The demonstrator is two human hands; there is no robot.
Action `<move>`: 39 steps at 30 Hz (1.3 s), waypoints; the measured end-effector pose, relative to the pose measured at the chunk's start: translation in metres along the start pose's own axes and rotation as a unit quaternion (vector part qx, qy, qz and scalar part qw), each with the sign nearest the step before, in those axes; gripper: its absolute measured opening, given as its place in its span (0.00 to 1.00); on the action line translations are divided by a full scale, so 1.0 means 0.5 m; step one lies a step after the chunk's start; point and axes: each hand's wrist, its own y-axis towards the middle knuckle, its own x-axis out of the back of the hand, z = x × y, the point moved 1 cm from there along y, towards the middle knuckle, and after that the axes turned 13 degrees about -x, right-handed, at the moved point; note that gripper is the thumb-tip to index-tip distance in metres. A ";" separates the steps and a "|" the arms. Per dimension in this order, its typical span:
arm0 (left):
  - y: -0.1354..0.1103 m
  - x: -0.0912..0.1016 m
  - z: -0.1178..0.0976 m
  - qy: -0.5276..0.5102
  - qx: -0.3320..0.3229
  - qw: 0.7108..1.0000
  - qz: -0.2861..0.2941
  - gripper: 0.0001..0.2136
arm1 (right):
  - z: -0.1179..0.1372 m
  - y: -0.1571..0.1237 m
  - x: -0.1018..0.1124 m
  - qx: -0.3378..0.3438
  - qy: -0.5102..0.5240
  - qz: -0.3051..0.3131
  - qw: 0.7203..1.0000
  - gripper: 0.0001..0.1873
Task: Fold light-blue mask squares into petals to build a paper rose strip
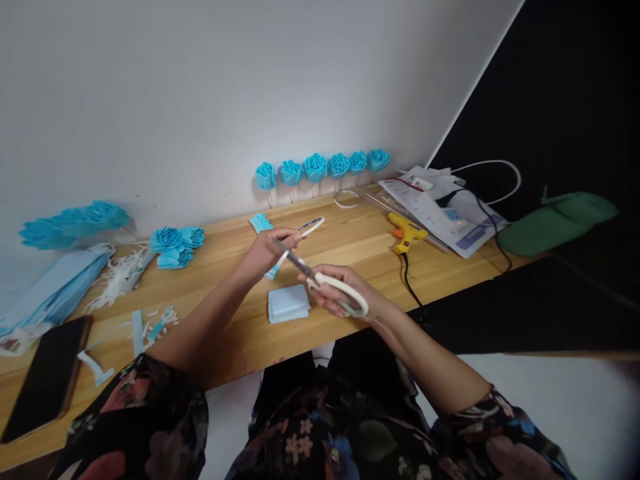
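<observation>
My right hand (pixel 336 288) grips white-handled scissors (pixel 330 285) above the wooden table (pixel 350 243), blades pointing up-left towards my left hand (pixel 267 250). My left hand pinches a small blue piece of fabric (pixel 273 270) that hangs below its fingers, right at the scissor blades. A stack of folded blue pieces (pixel 288 303) lies on the table just under both hands. A cut blue piece (pixel 261 222) and a white-handled tool (pixel 311 227) lie beyond my left hand.
Several blue fabric roses (pixel 320 167) stand along the wall; more roses (pixel 176 245) and blue masks (pixel 50 287) lie left. A phone (pixel 47 377) sits near the left edge. A yellow glue gun (pixel 406 233), papers (pixel 440 207) and a green slipper (pixel 555 223) are right.
</observation>
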 end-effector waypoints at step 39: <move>-0.039 -0.001 -0.062 -0.182 0.019 0.980 -0.082 0.06 | 0.005 -0.001 0.058 0.059 0.110 -0.046 0.991 0.36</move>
